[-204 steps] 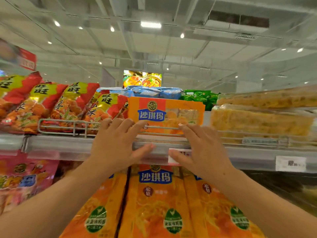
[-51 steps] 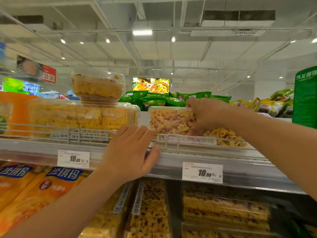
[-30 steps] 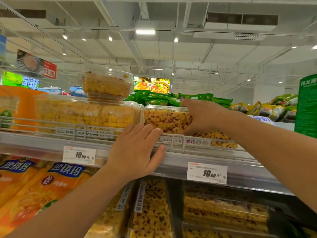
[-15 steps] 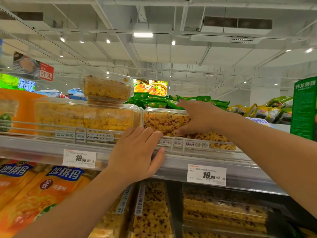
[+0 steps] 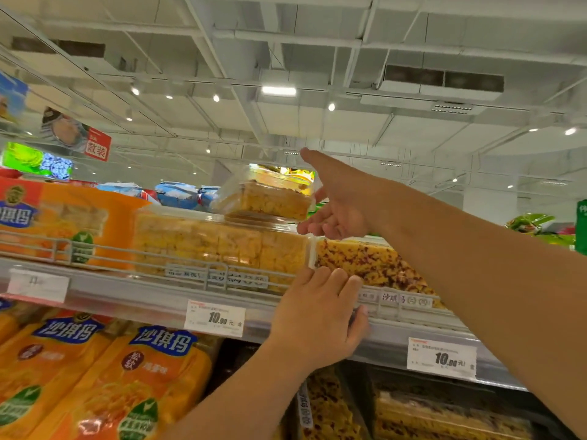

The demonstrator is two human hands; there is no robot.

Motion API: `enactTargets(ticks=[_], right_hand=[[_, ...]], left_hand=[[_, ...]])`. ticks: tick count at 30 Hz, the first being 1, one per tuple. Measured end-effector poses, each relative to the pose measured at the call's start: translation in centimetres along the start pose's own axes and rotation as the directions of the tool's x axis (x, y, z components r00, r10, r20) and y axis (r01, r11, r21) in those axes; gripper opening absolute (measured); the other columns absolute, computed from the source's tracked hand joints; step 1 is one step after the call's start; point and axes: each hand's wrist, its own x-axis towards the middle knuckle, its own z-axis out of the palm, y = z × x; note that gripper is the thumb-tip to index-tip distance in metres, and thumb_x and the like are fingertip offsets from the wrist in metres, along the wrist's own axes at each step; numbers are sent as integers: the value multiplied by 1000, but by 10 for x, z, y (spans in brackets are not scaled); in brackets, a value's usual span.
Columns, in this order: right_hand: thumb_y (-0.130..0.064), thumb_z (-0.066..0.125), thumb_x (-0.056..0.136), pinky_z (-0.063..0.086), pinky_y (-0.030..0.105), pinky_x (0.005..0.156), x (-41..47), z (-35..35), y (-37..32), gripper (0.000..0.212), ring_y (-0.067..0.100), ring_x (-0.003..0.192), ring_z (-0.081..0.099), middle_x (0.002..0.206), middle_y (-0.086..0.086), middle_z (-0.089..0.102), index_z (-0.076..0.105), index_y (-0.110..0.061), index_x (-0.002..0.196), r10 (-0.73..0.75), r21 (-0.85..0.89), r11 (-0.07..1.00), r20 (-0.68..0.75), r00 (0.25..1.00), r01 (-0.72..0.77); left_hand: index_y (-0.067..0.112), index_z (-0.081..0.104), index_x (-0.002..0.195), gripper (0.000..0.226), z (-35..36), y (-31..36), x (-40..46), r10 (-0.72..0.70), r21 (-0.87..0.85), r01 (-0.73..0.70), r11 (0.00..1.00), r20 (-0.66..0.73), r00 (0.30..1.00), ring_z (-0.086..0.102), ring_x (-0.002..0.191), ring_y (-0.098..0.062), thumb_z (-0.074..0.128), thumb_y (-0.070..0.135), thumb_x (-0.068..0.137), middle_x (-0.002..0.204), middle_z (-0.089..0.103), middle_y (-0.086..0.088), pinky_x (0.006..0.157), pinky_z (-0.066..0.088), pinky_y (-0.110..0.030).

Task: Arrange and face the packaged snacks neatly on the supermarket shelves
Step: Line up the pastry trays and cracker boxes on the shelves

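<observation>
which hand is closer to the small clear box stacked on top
Right. The right hand is open right beside the small clear box, at its right end. The left hand is lower down, resting on the shelf edge, below the stacked boxes.

White ceiling with exposed beams, round spotlights, one rectangular light panel upper centre. Two dark air vents upper right, another upper left. Hanging red sign with white characters at left, green-and-blue screen below it. White price tags reading 10.90 on the shelf rail, one more lower right.
</observation>
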Motion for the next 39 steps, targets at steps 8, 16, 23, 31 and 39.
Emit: enactTargets(ticks=[8,16,23,31,39], right_hand=[[-41,63,87,53,23,43,-4,23,2,64,25,53,64,90,18,61,37,-12,137,94,288,953,18,995,-95],[-18,59,89,61,42,58,-42,-26,10,20,34,64,68,97,20,58,54,-9,106,-22,317,947,-127,992,61],[-15,56,92,59,50,65,-111,-108,32,21,33,87,67,103,14,61,69,-14,108,-105,105,983,-338,935,149],[-10,55,94,59,51,70,-146,-185,77,27,34,98,68,113,13,68,70,-30,104,-177,-113,983,-394,902,144],[3,53,94,61,46,69,-131,-203,104,39,27,98,68,115,11,66,66,-27,116,-302,-127,953,-347,888,274]], left_hand=[[17,59,111,38,-3,-4,-1,32,-33,-33,999,-9,999,56,86,-24,40,43,91,93,61,-1,81,47,-42],[17,58,109,39,2,-7,0,51,-80,-53,995,-21,998,54,83,-25,35,43,92,91,60,-2,79,46,-45],[14,51,132,54,-1,-10,-1,51,-143,-48,989,12,999,59,99,-23,30,45,93,113,64,-2,90,48,-42],[9,59,111,34,3,-12,-4,90,-242,-147,959,-233,968,58,102,-27,50,28,84,112,61,-10,88,51,-41],[9,39,119,48,4,-6,-4,-104,-254,16,967,-335,936,42,116,-39,50,35,80,126,40,-18,95,40,-52]])
